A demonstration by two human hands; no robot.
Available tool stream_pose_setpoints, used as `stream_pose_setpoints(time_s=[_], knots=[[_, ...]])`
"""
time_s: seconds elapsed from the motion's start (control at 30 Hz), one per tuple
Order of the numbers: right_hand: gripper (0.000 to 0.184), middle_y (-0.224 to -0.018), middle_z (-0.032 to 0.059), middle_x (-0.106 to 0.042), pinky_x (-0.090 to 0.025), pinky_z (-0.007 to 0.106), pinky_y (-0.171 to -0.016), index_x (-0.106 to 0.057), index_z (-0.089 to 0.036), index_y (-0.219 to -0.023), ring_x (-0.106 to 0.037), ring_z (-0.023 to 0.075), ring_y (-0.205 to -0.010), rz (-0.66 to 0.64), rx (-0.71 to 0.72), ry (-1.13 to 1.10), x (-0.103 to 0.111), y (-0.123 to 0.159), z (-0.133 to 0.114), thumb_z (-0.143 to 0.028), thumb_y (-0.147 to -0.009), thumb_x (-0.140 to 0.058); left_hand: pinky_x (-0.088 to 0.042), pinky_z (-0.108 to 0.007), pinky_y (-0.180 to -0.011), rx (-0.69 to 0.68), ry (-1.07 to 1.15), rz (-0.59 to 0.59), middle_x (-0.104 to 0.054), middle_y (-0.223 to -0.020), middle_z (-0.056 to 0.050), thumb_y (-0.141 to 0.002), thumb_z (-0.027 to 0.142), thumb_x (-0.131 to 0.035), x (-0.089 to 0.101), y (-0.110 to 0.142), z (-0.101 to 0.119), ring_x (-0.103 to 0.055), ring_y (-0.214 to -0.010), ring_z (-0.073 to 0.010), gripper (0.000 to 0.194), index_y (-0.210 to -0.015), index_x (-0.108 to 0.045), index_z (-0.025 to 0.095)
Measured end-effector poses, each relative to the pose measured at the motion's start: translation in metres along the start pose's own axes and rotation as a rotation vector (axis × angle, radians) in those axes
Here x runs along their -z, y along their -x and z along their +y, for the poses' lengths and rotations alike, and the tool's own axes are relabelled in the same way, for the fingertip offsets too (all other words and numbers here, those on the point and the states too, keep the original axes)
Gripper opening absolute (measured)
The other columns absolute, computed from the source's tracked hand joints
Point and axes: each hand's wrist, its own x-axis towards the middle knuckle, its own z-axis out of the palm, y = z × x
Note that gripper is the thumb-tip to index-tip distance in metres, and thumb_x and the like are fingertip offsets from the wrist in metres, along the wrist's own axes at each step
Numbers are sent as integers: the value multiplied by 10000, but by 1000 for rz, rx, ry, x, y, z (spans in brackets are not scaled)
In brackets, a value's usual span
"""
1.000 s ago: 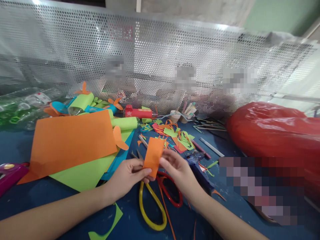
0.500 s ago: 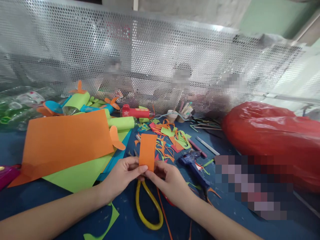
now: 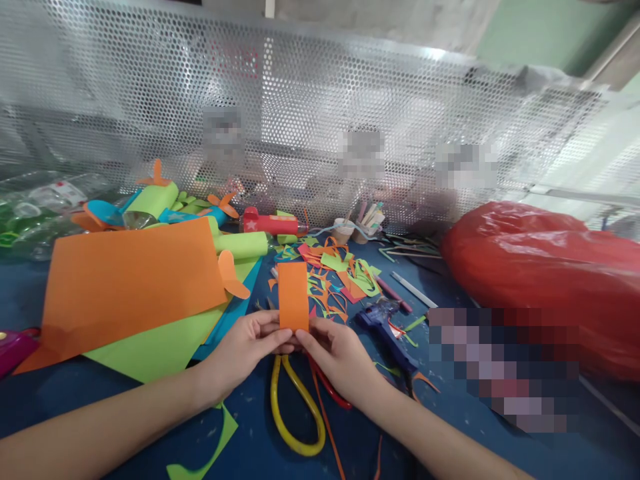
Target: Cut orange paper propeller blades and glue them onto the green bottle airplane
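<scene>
A small orange paper rectangle (image 3: 293,294) stands upright above the blue table (image 3: 60,393). My left hand (image 3: 247,347) pinches its lower edge from the left. My right hand (image 3: 340,353) pinches the same edge from the right. Below my hands lie scissors with a yellow loop (image 3: 295,413) and a red loop (image 3: 327,387). A blue glue gun (image 3: 385,327) rests just right of my right hand.
A large orange sheet (image 3: 130,283) lies over green and blue sheets (image 3: 160,343) at left. Paper scraps (image 3: 345,270), paper-covered rolls (image 3: 245,245) and small cups (image 3: 357,230) sit behind. A red plastic bag (image 3: 540,267) fills the right. A perforated metal screen (image 3: 320,100) closes the back.
The orange piece has turned from tilted to upright and shifted slightly left. Both hands have closed in on its lower edge.
</scene>
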Motion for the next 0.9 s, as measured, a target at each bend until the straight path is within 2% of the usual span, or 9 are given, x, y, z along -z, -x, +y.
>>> stream_pose_setpoints(time_s=[0.27, 0.6, 0.77, 0.9], knots=[[278, -675, 8, -581, -440, 267, -640, -547, -207, -695, -570, 180, -668, 17, 18, 1, 4, -1, -1, -312, -922, -424, -502, -224, -895, 40, 151, -20, -718, -1116, -57, -843, 192, -662, -5, 1, 3, -675, -976, -150, 312, -1154, -669, 214], [254, -686, 16, -587, -444, 273, -630, -555, -197, -728, -558, 180, -650, 14, 9, -6, 5, -4, 3, -305, -919, -426, -491, -237, -929, 36, 197, -47, -725, -1100, -64, -794, 65, -644, -4, 3, 2, -666, -1016, -168, 378, -1147, -674, 196], [238, -719, 27, -625, -471, 287, -648, -577, -196, -765, -594, 191, -677, 15, 6, -13, 5, -2, 3, -307, -916, -431, -504, -289, -926, 1, 142, -41, -727, -1087, -87, -784, 140, -716, -4, 3, 1, -675, -995, -194, 375, -1152, -652, 179], [199, -740, 33, -639, -495, 308, -678, -568, -207, -761, -622, 205, -714, 20, 9, -25, 2, -1, 3, -302, -900, -460, -525, -317, -891, 5, 69, 37, -729, -1071, -100, -781, 197, -729, -3, 3, -2, -689, -944, -203, 327, -1097, -660, 150]])
